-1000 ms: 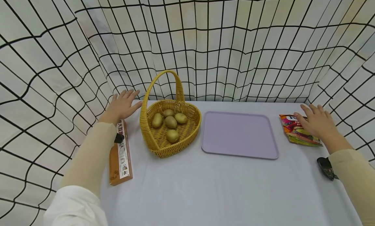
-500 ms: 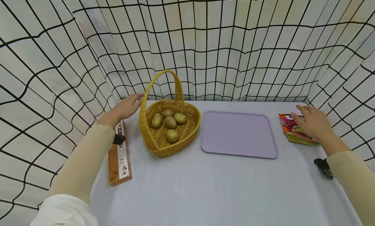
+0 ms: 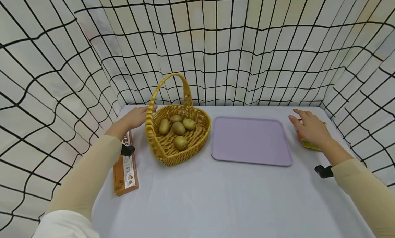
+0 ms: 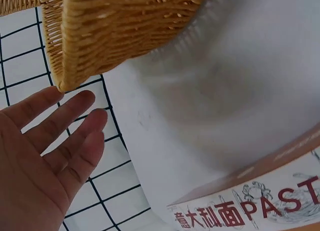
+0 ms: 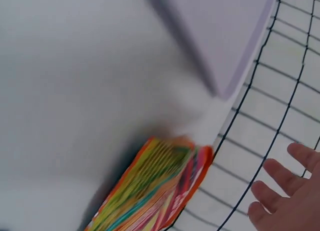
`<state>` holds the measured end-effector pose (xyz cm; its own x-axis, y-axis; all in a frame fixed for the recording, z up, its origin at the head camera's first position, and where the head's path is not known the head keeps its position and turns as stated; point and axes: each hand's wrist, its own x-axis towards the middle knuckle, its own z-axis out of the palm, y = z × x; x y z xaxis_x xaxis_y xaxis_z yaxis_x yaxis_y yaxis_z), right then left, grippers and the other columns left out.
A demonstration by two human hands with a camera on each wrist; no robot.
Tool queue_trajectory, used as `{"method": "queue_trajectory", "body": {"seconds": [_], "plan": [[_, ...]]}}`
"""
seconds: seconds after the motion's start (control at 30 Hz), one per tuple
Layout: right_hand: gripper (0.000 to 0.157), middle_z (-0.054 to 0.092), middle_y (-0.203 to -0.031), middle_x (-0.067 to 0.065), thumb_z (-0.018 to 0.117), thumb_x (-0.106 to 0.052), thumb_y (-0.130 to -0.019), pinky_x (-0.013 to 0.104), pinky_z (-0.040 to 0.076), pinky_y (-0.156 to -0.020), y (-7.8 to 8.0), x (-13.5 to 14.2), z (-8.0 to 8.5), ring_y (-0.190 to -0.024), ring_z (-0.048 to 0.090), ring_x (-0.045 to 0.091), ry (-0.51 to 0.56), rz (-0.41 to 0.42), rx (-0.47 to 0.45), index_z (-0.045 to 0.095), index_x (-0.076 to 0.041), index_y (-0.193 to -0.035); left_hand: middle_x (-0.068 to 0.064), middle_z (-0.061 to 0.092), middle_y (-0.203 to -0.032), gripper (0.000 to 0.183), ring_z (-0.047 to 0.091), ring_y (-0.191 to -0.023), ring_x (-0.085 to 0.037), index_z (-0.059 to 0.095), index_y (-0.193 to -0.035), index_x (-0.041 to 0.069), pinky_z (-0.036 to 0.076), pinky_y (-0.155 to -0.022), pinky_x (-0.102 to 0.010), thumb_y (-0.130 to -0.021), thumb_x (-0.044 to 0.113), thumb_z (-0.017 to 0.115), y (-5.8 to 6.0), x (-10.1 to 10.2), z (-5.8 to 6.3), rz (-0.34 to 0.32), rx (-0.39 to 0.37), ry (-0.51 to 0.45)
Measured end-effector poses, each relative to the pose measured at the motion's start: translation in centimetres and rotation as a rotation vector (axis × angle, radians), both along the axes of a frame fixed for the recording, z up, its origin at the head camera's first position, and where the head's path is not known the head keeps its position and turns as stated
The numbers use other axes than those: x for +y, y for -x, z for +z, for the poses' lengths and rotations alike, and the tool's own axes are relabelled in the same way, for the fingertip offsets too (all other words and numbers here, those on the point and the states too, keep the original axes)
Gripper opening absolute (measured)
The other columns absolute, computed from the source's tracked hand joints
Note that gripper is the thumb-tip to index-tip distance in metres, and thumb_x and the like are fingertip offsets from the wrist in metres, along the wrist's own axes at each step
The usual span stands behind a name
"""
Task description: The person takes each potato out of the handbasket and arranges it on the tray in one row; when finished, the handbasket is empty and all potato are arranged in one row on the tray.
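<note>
A yellow wicker basket [image 3: 182, 157] with a tall arched handle holds several brownish-yellow potatoes [image 3: 178, 128]. Beside its back left side is my left hand [image 3: 135, 118], fingers extended, the tips partly hidden behind the handle. In the left wrist view the fingertips come right at the basket's [image 4: 125, 31] corner, and nothing is between them. My right hand [image 3: 311, 128] hovers with loosely spread fingers over a colourful packet [image 3: 311, 146], covering much of it. The right wrist view has that hand [image 5: 290, 196] holding nothing, apart from the bright striped packet [image 5: 160, 186].
A lilac tray [image 3: 251, 142] lies between the basket and the right hand. Under the left forearm is an orange-brown pasta box [image 3: 124, 178] with a white label. Black netting [image 3: 222, 63] over white cloth borders the table's back and sides.
My left hand has moved right, its fingers passing behind the basket handle. The right hand has shifted left across the packet. Basket, tray and box stay put.
</note>
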<state>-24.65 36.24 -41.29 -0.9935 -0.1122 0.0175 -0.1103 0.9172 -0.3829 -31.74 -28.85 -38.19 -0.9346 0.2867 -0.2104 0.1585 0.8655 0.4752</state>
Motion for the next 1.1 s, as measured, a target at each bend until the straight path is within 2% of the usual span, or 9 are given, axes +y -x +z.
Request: {"method": "queue_trajectory", "body": {"seconds": [0.07, 0.17, 0.3, 0.43, 0.6, 0.7, 0.83, 0.93, 1.1], "plan": [[0.078, 0.030, -0.158, 0.038, 0.030, -0.057, -0.110, 0.081, 0.025, -0.109, 0.1, -0.8, 0.4, -0.142, 0.027, 0.061, 0.041, 0.005, -0.022, 0.027, 0.002, -0.161, -0.030, 0.048, -0.152, 0.078, 0.049, -0.136, -0.049, 0.043, -0.155, 0.001, 0.049, -0.107, -0.062, -0.108, 0.062, 0.028, 0.0, 0.2, 0.0, -0.016, -0.015, -0.035], [0.076, 0.036, -0.155, 0.037, 0.037, -0.053, -0.109, 0.075, 0.030, -0.112, 0.3, -2.0, 1.0, -0.141, 0.033, 0.058, 0.106, 0.026, -0.026, 0.028, 0.002, -0.160, -0.034, 0.052, -0.144, 0.065, 0.061, -0.121, -0.047, 0.039, -0.154, -0.005, 0.061, -0.090, -0.050, -0.111, 0.044, 0.040, 0.2, 0.1, -0.1, -0.036, -0.060, -0.100], [0.071, 0.043, -0.152, 0.035, 0.046, -0.046, -0.109, 0.070, 0.042, -0.107, 0.3, -3.9, 2.3, -0.137, 0.044, 0.054, 0.178, 0.021, -0.044, 0.030, 0.001, -0.160, -0.038, 0.047, -0.144, 0.059, 0.058, -0.124, -0.051, 0.031, -0.155, -0.010, 0.064, -0.085, -0.047, -0.111, 0.025, 0.046, 0.7, -0.2, -0.4, -0.037, -0.150, -0.186], [0.070, 0.045, -0.153, 0.031, 0.046, -0.045, -0.109, 0.067, 0.047, -0.104, 0.4, -5.8, 3.6, -0.139, 0.046, 0.051, 0.212, 0.002, -0.089, 0.029, -0.002, -0.161, -0.038, 0.041, -0.148, 0.058, 0.054, -0.128, -0.054, 0.028, -0.156, -0.011, 0.064, -0.086, -0.049, -0.107, 0.013, 0.048, 0.6, 0.0, 0.0, -0.015, -0.224, -0.244], [0.065, 0.049, -0.150, 0.028, 0.045, -0.045, -0.109, 0.064, 0.048, -0.105, 0.6, -7.7, 4.8, -0.138, 0.048, 0.048, 0.221, 0.023, -0.092, 0.037, -0.003, -0.158, -0.035, 0.043, -0.147, 0.060, 0.054, -0.128, -0.051, 0.029, -0.156, -0.008, 0.064, -0.086, -0.047, -0.104, 0.009, 0.054, 0.2, 0.1, 0.5, 0.005, -0.279, -0.273], [0.061, 0.052, -0.149, 0.027, 0.046, -0.044, -0.109, 0.062, 0.049, -0.104, 0.8, -8.8, 5.1, -0.137, 0.050, 0.046, 0.233, 0.049, -0.077, 0.043, -0.003, -0.155, -0.034, 0.046, -0.144, 0.059, 0.059, -0.123, -0.045, 0.030, -0.156, -0.006, 0.064, -0.084, -0.045, -0.104, 0.010, 0.055, 0.0, 0.2, 0.6, 0.027, -0.293, -0.284], [0.058, 0.055, -0.147, 0.026, 0.047, -0.042, -0.108, 0.061, 0.050, -0.101, 1.2, -9.8, 5.1, -0.135, 0.052, 0.045, 0.248, 0.074, -0.072, 0.048, -0.003, -0.151, -0.034, 0.051, -0.139, 0.060, 0.068, -0.106, -0.032, 0.031, -0.156, -0.005, 0.065, -0.078, -0.041, -0.105, 0.013, 0.055, -0.1, 0.4, 0.4, 0.046, -0.288, -0.297], [0.057, 0.057, -0.145, 0.025, 0.047, -0.042, -0.108, 0.060, 0.051, -0.101, 1.4, -10.6, 5.1, -0.134, 0.052, 0.044, 0.257, 0.086, -0.078, 0.051, -0.003, -0.149, -0.033, 0.052, -0.137, 0.060, 0.070, -0.096, -0.024, 0.030, -0.157, -0.006, 0.065, -0.074, -0.040, -0.105, 0.014, 0.055, -0.1, 0.5, 0.2, 0.046, -0.275, -0.303], [0.056, 0.058, -0.143, 0.024, 0.047, -0.043, -0.108, 0.060, 0.050, -0.104, 1.7, -12.4, 5.2, -0.130, 0.056, 0.041, 0.287, 0.097, -0.133, 0.052, -0.006, -0.149, -0.033, 0.053, -0.136, 0.060, 0.070, -0.090, -0.021, 0.031, -0.156, -0.006, 0.065, -0.074, -0.041, -0.105, 0.014, 0.055, -0.1, 0.3, -0.1, 0.055, -0.261, -0.312]]}}
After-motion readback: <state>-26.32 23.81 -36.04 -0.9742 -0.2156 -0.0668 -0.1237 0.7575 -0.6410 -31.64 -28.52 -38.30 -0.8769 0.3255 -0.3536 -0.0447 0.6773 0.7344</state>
